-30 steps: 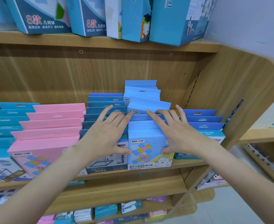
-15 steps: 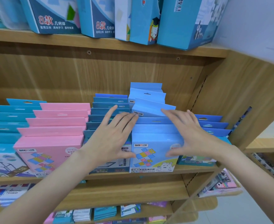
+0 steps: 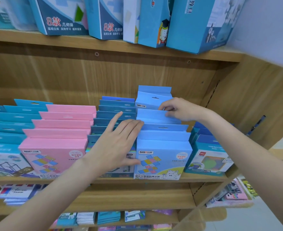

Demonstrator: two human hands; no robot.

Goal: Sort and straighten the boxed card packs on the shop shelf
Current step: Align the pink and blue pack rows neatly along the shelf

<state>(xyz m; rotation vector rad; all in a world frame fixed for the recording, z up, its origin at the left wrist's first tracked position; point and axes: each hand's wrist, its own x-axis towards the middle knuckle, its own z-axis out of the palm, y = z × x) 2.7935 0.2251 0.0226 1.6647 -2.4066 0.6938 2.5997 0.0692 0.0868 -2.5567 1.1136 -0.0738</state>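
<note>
Rows of boxed card packs stand on the wooden shelf [image 3: 154, 181]. A light blue row [image 3: 162, 157] runs back in the middle, with a darker blue row [image 3: 114, 112] to its left and a pink row [image 3: 57, 147] further left. My left hand [image 3: 117, 144] lies flat with fingers spread on the dark blue packs, its thumb against the front light blue pack. My right hand [image 3: 179, 109] pinches the top tab of a light blue pack [image 3: 154, 115] a few places back in its row.
Teal packs [image 3: 5, 130] fill the shelf's left end, and blue-green packs [image 3: 209, 157] sit at the right by the side panel [image 3: 254, 105]. Tall blue boxes [image 3: 195, 22] stand on the shelf above. More packs lie on the lower shelves [image 3: 90, 217].
My right hand has moved from the front of the light blue row up and back, and closed on a pack's tab. My left hand has stayed on the dark blue row. The view has come closer.
</note>
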